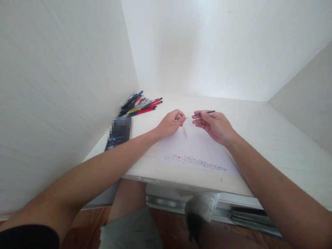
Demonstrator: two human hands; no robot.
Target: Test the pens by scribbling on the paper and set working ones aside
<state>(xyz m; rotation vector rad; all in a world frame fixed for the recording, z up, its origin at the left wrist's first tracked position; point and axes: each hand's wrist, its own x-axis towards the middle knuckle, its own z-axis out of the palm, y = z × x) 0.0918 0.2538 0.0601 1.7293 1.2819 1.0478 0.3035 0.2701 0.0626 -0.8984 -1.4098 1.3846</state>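
My left hand (172,123) is closed in a pinch over the paper, on a small pale piece whose tip shows between thumb and finger; what it is, I cannot make out. Just to its right, my right hand (211,124) holds a thin pen refill (210,111) with a dark section and a clear end, between thumb and index finger, its other fingers loosely spread. The two hands are a small gap apart. Beneath them lies a white sheet of paper (197,150) with rows of black and red marks along its near edge.
A pile of pens (138,105), black, red, blue and yellow, lies at the back left of the white desk (272,138). Nearer, a dark-screened device (120,129) rests by the left wall. White walls enclose the desk at the back and sides. My legs are below its front edge.
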